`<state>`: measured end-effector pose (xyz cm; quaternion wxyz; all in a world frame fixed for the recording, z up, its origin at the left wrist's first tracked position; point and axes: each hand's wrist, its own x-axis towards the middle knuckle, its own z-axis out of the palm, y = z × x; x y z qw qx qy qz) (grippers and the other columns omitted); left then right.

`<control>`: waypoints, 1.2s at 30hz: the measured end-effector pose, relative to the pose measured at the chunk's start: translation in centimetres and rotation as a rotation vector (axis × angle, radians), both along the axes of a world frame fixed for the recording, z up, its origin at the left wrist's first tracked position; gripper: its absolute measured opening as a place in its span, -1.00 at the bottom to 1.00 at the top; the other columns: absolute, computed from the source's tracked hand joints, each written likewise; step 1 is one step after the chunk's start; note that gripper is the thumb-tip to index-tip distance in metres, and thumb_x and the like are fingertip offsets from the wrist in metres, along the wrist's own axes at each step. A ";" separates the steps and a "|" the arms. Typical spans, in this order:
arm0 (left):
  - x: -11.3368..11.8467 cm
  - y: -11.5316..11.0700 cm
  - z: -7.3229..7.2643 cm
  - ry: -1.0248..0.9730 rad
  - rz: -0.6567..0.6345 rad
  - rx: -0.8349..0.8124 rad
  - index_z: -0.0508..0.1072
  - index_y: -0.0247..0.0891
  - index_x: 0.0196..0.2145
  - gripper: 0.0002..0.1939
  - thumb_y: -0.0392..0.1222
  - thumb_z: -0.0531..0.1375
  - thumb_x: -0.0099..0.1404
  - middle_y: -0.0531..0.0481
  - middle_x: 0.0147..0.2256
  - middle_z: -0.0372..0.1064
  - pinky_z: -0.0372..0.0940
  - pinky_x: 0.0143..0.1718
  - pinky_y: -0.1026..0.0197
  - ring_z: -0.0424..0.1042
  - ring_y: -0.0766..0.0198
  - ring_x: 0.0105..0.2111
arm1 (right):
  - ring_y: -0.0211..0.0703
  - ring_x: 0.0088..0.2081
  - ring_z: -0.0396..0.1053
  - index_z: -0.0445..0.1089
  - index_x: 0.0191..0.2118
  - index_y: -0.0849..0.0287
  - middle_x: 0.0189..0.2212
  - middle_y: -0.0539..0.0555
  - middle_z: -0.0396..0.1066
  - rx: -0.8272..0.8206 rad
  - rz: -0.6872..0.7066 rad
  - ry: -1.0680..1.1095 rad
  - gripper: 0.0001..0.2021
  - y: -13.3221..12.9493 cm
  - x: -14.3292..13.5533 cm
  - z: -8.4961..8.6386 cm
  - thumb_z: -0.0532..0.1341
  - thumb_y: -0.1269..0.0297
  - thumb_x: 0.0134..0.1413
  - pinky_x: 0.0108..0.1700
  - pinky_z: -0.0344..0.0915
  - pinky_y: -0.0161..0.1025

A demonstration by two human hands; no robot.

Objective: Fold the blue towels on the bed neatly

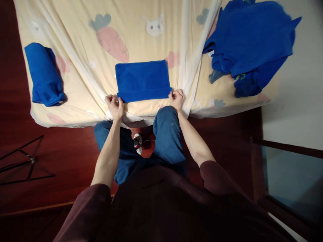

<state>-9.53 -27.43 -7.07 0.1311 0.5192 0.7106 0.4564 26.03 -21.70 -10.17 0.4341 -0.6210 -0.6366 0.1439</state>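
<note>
A blue cloth [142,75] lies flat as a rectangle near the bed's front edge, its near edge turned over in a narrow band. My left hand [114,105] pinches the left end of that band between thumb and fingers. At the band's right end, my right hand [176,98] is closed on the corner in the same way. To the left rests a rolled blue cloth [46,75]. A loose heap of blue cloths [254,43], with a small white tag showing, lies at the right.
The bed [83,67] has a yellow sheet printed with carrots and a rabbit. Sheer white netting [185,50] drapes over it. A black metal stand [32,160] is on the dark red floor at left. A pale wall [297,101] borders the right.
</note>
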 end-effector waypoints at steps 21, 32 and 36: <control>0.1 -0.9 1.1 0.146 -0.284 -0.017 0.44 -0.15 0.20 -0.42 0.14 0.26 0.31 -0.24 0.28 0.31 0.01 0.41 -0.33 0.17 -0.20 0.35 | 0.18 0.30 0.30 0.41 0.18 0.12 0.26 0.23 0.39 -0.001 0.238 -0.242 -0.60 -1.1 0.1 3.8 0.06 0.18 0.34 0.36 0.20 0.27; -0.5 -0.2 0.6 0.069 -0.269 0.023 0.46 -0.13 0.21 -0.54 -0.05 0.20 0.39 -0.14 0.20 0.42 0.20 0.32 -0.18 0.29 -0.06 0.23 | 0.13 0.30 0.31 0.37 0.32 0.15 0.25 0.20 0.40 -0.072 0.210 -0.235 -0.36 -0.8 -0.1 3.1 0.08 0.47 0.09 0.42 0.17 0.29; -0.5 -0.3 0.6 -0.011 -0.258 0.060 0.48 -0.15 0.15 -0.61 0.01 0.14 0.47 -0.19 0.12 0.45 0.22 0.29 -0.16 0.31 -0.04 0.20 | 0.10 0.24 0.38 0.44 0.22 0.13 0.18 0.20 0.46 -0.038 0.189 -0.219 -0.50 -0.6 0.0 2.8 0.04 0.43 0.23 0.38 0.25 0.27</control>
